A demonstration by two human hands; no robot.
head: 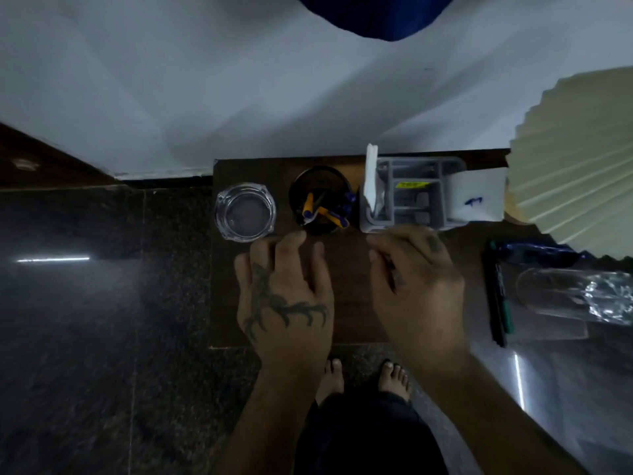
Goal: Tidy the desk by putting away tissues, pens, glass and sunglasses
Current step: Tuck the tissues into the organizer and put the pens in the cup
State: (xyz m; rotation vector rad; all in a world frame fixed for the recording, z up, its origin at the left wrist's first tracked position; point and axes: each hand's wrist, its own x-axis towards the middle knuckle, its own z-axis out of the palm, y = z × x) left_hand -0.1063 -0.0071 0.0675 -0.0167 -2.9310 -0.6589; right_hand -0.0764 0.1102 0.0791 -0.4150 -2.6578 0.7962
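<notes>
Head view: both hands, left hand point(286, 296) and right hand point(416, 286), hover loosely open, holding nothing. Glass point(575, 294) lies tipped beside the pen point(498, 296); a careless reach could roll it off the desk point(346, 317).

1. Glass point(245, 212): clear, squat, upright, at desk's left.
2. Pens point(325, 211): yellow-blue, leaning inside dark round cup point(320, 199).
3. Tissue point(371, 180): white, upright in grey organiser point(411, 195).

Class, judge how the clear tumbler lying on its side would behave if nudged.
The tumbler probably rolls easily, since it lies on its side. Its clear, shiny wall suggests a slippery, breakable surface. The marker beside it might stop a roll that way.
</notes>
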